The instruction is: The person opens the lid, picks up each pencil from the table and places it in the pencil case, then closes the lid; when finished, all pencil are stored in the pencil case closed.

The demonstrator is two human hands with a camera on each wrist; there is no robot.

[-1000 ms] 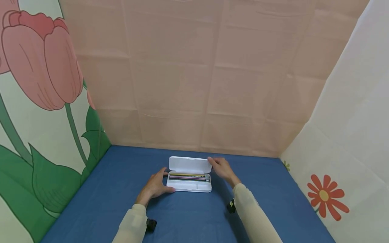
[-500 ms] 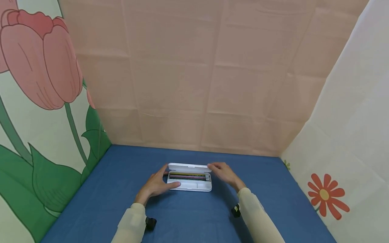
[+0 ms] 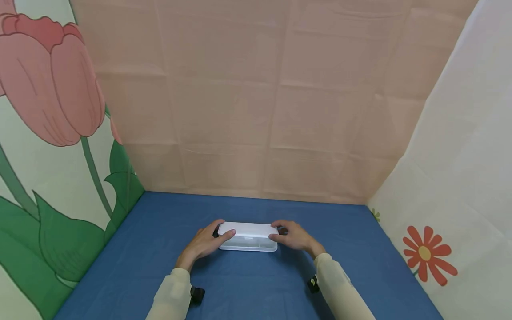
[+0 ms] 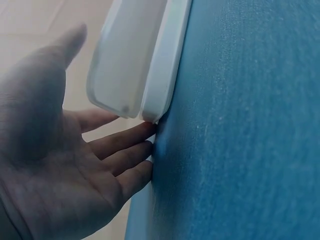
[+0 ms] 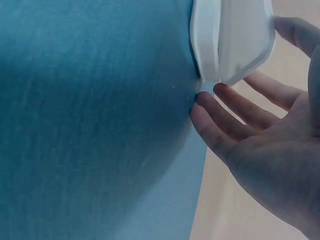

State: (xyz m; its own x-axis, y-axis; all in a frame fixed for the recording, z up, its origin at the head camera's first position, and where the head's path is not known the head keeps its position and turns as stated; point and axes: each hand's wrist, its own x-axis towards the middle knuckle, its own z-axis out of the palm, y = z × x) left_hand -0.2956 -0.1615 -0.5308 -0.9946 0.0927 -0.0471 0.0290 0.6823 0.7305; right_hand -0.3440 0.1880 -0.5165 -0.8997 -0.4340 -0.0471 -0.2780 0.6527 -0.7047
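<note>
A white plastic pencil case (image 3: 256,244) rests on the blue cloth, its lid (image 3: 248,229) tilted low over the base with a gap along the front. The pencils are hidden beneath it. At the left end is my left hand (image 3: 206,242); in the left wrist view its thumb stands off the lid (image 4: 122,55), while loosely extended fingers reach the end of the base (image 4: 165,75). My right hand (image 3: 294,235) holds the lid's right end, thumb at the front edge and index finger behind. The right wrist view shows its other fingers (image 5: 215,112) near the hinge side.
Blue cloth (image 3: 240,284) covers the table. Behind it hangs a beige sheet (image 3: 260,111). A tulip-printed sheet (image 3: 48,89) stands at the left and a white sheet with a red flower (image 3: 425,253) at the right.
The pencil case's lid has swung down toward me from upright, covering the pencils. My right hand came down with it, its thumb now at the front. My left thumb has moved up over the lid.
</note>
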